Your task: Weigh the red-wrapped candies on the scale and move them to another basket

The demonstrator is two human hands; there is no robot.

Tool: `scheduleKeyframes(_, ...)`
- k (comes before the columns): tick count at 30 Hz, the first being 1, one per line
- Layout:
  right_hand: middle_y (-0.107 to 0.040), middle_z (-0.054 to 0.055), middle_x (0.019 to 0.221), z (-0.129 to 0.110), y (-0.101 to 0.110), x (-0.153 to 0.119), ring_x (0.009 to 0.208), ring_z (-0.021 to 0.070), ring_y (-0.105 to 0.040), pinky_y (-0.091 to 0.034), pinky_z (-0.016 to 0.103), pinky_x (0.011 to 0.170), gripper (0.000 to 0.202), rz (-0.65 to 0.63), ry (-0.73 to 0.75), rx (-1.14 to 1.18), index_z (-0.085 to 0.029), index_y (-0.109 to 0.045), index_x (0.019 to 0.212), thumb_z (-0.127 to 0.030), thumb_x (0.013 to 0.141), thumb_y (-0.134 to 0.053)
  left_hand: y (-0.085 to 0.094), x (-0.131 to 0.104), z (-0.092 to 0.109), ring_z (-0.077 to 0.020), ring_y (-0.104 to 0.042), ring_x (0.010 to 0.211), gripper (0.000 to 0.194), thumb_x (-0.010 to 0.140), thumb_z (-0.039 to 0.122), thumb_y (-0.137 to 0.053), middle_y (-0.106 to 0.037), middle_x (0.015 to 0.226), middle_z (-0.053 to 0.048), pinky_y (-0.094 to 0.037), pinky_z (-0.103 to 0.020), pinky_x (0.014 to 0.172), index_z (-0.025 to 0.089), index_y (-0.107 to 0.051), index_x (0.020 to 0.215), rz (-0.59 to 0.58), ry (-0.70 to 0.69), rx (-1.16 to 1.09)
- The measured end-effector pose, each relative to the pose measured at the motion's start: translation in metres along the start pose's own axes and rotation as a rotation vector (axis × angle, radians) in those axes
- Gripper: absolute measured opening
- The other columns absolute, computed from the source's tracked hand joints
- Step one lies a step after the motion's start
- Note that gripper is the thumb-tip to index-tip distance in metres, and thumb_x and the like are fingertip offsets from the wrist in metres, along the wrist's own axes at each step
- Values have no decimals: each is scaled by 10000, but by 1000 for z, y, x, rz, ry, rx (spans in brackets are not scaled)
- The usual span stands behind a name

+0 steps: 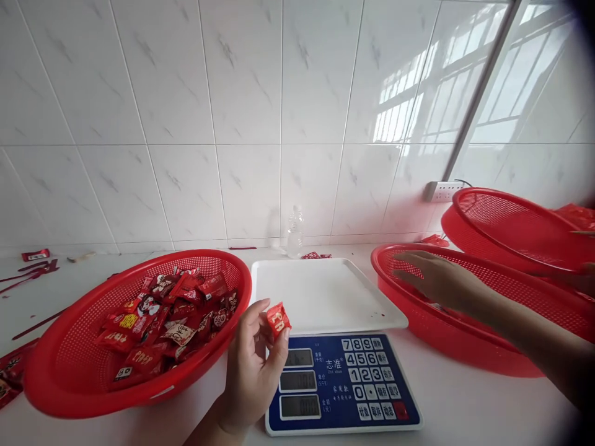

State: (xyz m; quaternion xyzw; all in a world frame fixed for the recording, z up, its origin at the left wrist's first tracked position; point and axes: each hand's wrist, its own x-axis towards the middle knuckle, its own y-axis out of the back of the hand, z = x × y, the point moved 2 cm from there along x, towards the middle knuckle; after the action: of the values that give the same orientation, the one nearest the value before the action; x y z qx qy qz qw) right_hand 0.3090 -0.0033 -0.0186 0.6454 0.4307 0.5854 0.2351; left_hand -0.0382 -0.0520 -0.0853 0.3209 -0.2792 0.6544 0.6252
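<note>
Pinched between the thumb and fingers of my left hand (258, 365) is a small red wrapped candy (279, 320), held above the near edge of a blue and white weighing scale (341, 384). The scale's white tray (320, 291) lies just behind it. To the left of that hand stands a red mesh basket (60, 365) with many wrapped candies (176, 316) in red and brown packets. Over a second red basket (446, 347) reaches my right hand (430, 275), palm down with its fingers stretched apart. The inside of that basket is mostly hidden by the hand and forearm.
Another red basket (506, 217) is tilted above the right one, with part of another hand (586, 275) at the edge. A clear plastic bottle (295, 232) stands by the tiled wall. Loose packets (16, 368) lie at the left; a power strip (444, 191) is behind.
</note>
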Motion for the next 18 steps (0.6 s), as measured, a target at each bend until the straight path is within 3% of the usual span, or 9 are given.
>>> scheduleKeyframes(3,-670,98,1198,-66,-7,-5,1054,304,-639,-531,482,876,439,-114,102,73,-280,-668,1162,-547,845,-525,0,-1,-4,-135,-660,755,420,883,121,-579,-666,854,-18,-565,-241,706,242,-437,1259,-20,1,42)
scheduleKeyframes(5,-615,86,1302,-118,-12,-14,1167,284,-582,-487,465,967,483,-283,239,258,-282,-603,1271,-536,865,-541,0,-2,-6,-138,-649,742,416,897,137,-570,-658,846,-19,-557,-260,714,239,-428,1275,-40,8,82)
scheduleKeyframes(7,-610,99,1308,-161,-16,-23,1180,278,-573,-486,447,965,520,-390,339,426,-271,-570,1308,-524,853,-586,-1,-4,-7,-139,-645,742,428,914,150,-549,-665,871,-28,-550,-266,706,247,-405,1305,-81,9,108)
scheduleKeyframes(9,-676,83,1164,-189,-20,-29,1037,240,-637,-525,396,878,364,-443,361,532,-269,-632,1176,-459,868,-590,-2,-5,-6,-146,-646,750,449,922,161,-533,-671,887,-37,-549,-270,695,252,-375,1333,-134,-16,118)
scheduleKeyframes(11,-709,53,968,-199,-26,-31,847,196,-662,-544,337,749,188,-437,326,592,-259,-660,950,-404,887,-559,-3,-6,-5,-153,-643,745,457,921,175,-528,-669,887,-42,-549,-277,684,247,-361,1341,-156,-38,126)
scheduleKeyframes(13,-707,30,835,-195,-33,-28,733,176,-654,-536,305,659,192,-400,264,635,-255,-630,819,-407,887,-535,-2,-5,-4,-152,-626,713,452,921,192,-527,-656,863,-36,-547,-280,670,237,-356,1338,-143,-42,144)
scheduleKeyframes(18,-722,41,763,-150,-49,-13,697,216,-671,-539,347,636,349,-226,119,574,-278,-659,806,-560,868,-463,3,-2,-1,-145,-591,708,415,929,180,-489,-614,845,-28,-535,-270,662,223,-358,1320,-106,-34,165)
